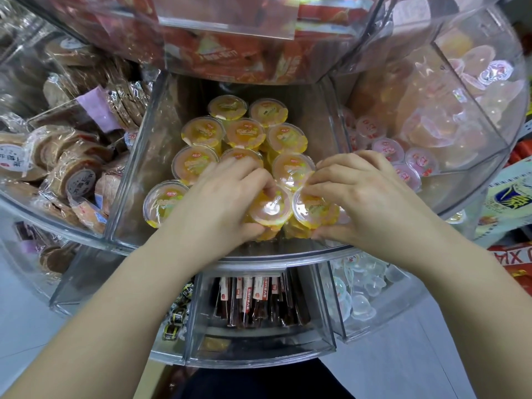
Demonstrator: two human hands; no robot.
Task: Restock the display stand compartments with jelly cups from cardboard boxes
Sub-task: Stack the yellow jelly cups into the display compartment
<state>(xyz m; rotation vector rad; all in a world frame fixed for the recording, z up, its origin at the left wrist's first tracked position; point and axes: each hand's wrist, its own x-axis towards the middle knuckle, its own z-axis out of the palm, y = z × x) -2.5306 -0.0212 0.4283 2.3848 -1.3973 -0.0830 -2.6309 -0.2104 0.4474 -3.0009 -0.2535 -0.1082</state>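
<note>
Both hands in middle compartment [135,180] of clear display stand, near front wall. Left hand [227,194] grips one yellow jelly cup [269,207], fingers curled over lid; right hand [354,194] grips 2nd cup [309,207] just beside it, cups touching. More yellow cups [253,133] stacked behind.

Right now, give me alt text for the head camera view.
Two hands set yellow jelly cups into the front of a clear display compartment: the left hand grips one cup, the right hand another. Pink jelly cups fill the compartment to the right, wrapped round cakes the left.
</note>
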